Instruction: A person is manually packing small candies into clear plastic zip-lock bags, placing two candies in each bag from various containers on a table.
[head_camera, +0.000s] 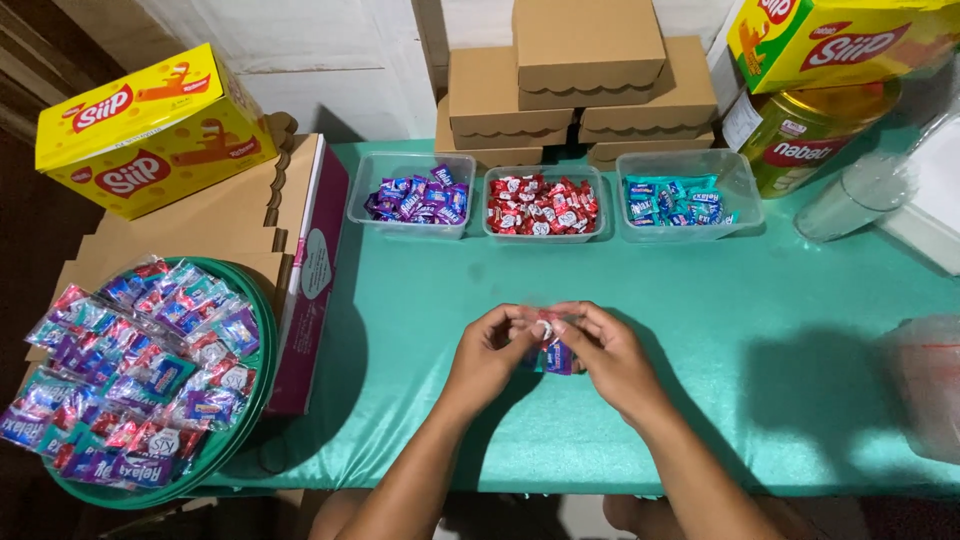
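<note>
— What is being held above the green desk?

— A small clear packet of sweets is being pinched between both hands, just in front of the tub of red sweets. The left hand and the right hand are being kept with fingers narrowed on the packet's top edge.

— And around that red tub?

— A tub of purple sweets and a tub of teal sweets are flanking it; brown cardboard boxes are stacked behind. Well to its left, filled packets are being heaped on a green round tray.
</note>
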